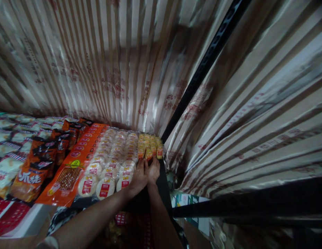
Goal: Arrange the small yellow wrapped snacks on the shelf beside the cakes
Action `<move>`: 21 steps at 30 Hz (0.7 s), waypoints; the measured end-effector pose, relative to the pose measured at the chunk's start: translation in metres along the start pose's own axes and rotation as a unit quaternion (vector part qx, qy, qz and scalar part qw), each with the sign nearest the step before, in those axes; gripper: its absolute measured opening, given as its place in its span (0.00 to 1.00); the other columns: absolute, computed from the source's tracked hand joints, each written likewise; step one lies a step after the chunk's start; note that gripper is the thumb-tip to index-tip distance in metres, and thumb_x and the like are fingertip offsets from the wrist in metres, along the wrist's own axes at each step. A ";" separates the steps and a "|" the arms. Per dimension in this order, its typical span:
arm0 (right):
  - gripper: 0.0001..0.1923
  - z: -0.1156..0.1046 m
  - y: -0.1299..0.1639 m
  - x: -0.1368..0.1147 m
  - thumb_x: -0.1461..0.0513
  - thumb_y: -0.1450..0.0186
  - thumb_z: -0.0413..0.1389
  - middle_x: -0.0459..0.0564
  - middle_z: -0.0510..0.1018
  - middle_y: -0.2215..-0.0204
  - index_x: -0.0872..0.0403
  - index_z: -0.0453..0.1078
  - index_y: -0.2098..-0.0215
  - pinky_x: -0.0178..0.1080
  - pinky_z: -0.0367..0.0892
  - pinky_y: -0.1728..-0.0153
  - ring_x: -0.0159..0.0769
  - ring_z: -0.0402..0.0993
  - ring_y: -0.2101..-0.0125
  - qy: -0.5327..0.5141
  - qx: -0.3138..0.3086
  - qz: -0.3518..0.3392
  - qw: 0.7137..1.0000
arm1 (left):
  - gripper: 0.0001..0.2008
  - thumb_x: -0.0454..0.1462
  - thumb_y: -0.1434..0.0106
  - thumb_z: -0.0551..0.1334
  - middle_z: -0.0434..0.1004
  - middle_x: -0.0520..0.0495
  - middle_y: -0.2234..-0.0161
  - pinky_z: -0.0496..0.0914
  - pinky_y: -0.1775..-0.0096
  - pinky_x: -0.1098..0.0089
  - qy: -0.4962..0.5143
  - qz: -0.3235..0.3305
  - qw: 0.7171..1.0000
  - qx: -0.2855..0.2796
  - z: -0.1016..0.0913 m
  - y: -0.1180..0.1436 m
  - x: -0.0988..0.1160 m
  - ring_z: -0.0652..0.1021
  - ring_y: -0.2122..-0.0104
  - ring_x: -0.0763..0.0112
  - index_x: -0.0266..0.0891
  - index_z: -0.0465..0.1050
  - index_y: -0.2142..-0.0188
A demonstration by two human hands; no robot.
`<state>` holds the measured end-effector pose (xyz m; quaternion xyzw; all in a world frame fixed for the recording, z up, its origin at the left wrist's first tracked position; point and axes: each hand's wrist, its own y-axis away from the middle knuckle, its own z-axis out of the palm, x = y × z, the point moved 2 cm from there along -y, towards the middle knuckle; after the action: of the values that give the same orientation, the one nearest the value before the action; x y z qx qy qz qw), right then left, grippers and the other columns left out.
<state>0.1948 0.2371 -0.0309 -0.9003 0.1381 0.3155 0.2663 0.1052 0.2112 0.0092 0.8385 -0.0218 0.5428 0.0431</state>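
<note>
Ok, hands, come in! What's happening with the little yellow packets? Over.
Left fingers and right fingers side by side at the yellow packets' front. Packets bunched in rows. Round white packs close on the left; black post by the back right corner.

Fingers point(141, 164) touch yellow packets point(149, 142) beside wrapped crackers point(105, 186).

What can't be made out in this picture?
All in the head view:
- Whether the left hand or right hand grips or merely touches the yellow packs: the hands' own backs hide it.
- The yellow packs' print: too small and blurred.
- The full row of white bags: cut by the left edge.
- Things beneath the shelf: shadow and forearms obscure them.
</note>
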 end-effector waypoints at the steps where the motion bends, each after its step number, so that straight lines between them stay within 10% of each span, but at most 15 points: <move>1: 0.31 0.001 -0.001 0.000 0.45 0.38 0.43 0.63 0.73 0.59 0.61 0.64 0.49 0.47 0.62 0.57 0.50 0.66 0.55 0.000 0.000 -0.001 1.000 | 0.24 0.40 0.37 0.49 0.58 0.38 0.39 0.49 0.38 0.58 0.002 -0.002 1.000 -0.001 0.000 0.000 -0.001 0.56 0.38 0.60 0.35 0.60 0.43; 21: 0.22 0.003 -0.001 0.002 0.52 0.39 0.46 0.60 0.72 0.61 0.60 0.65 0.56 0.46 0.63 0.54 0.45 0.68 0.58 -0.084 -0.011 0.001 0.996 | 0.24 0.33 0.41 0.50 0.61 0.34 0.42 0.52 0.39 0.56 -0.003 0.015 1.000 -0.015 -0.005 0.003 0.005 0.59 0.40 0.58 0.31 0.59 0.44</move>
<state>0.1954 0.2396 -0.0338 -0.8734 0.1126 0.3913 0.2671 0.1027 0.2085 0.0158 0.8389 -0.0427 0.5405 0.0478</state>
